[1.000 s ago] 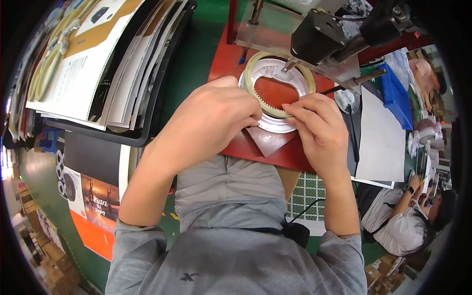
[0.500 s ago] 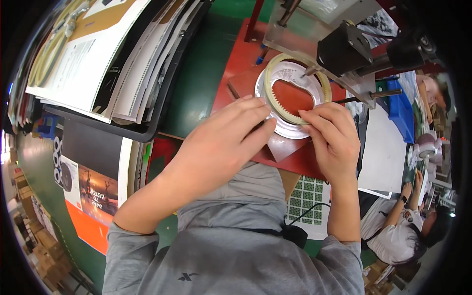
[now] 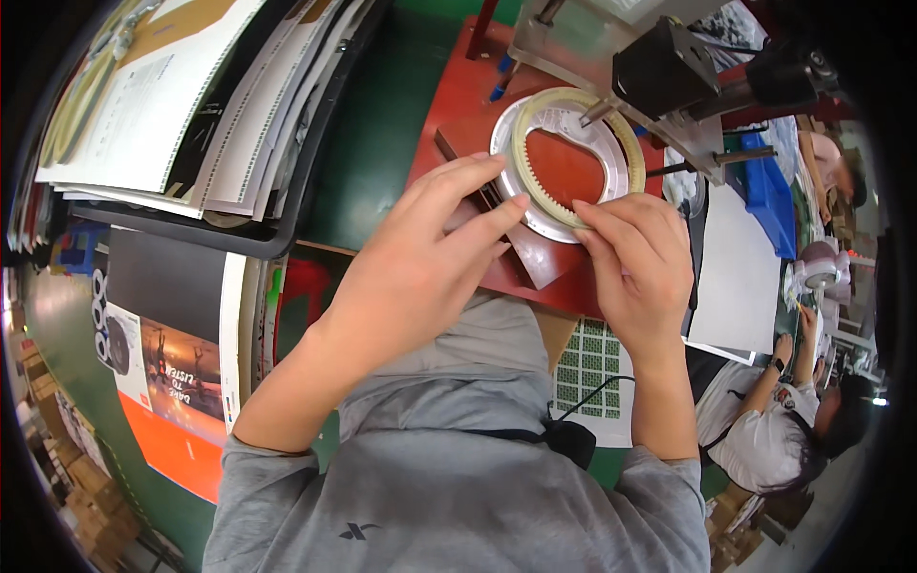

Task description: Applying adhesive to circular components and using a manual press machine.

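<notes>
A cream ring with inner teeth (image 3: 528, 181) rests over a larger white round part (image 3: 502, 143), set slightly to the right of its centre. Thumb and fingers of my right hand (image 3: 642, 263) pinch the lower edge of the toothed ring. My left hand (image 3: 415, 234) has its fingers apart, the fingertips at the left rim of the white part; nothing shows in its grasp. Beneath lies a brown-red block (image 3: 537, 263) on a red base plate (image 3: 435, 119). My right fingers hide a little of the rings' lower right edge.
A clear plate (image 3: 564, 53) with a black motor-like block (image 3: 666, 72) and metal rods overhangs the rings. At left stands a black tray (image 3: 272, 239) of papers. A blue bin (image 3: 769, 205) and a seated co-worker (image 3: 764, 420) are at right.
My left fingers have spread wider, and the thumb has drawn back from the rings. My right hand keeps its pinch on the toothed ring. The whole view has shifted slightly.
</notes>
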{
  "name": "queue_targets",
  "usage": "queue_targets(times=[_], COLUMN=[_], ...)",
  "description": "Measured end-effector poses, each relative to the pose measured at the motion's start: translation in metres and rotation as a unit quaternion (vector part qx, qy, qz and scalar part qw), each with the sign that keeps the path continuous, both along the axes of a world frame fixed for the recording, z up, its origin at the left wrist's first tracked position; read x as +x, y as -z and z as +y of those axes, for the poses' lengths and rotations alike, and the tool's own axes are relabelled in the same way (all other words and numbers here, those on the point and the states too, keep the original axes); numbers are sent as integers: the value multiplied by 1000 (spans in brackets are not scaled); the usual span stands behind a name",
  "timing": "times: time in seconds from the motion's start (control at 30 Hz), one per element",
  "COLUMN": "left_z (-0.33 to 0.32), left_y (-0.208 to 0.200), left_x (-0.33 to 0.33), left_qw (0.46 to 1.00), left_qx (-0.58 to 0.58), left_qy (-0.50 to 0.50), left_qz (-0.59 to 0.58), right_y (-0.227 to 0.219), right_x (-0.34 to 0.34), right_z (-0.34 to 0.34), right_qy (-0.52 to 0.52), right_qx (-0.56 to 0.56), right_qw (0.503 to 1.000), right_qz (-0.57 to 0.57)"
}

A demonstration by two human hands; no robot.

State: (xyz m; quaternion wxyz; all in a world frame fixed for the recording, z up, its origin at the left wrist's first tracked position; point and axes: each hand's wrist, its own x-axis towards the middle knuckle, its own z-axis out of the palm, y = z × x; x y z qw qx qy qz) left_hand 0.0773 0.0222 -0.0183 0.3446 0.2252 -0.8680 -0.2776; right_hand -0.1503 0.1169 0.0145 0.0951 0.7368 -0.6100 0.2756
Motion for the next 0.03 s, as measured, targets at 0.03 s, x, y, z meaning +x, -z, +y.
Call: queue_targets(times=[0.03], left_z=[2], left_y=[2], left_x=[-1], left_qw=[999], left_qx=[36], left_qy=[0], left_qz=[21], right_y=[0], right_x=[2], right_z=[0], right_qy=[3], right_qx=[1], right_qw=[1000], right_qz=[-2])
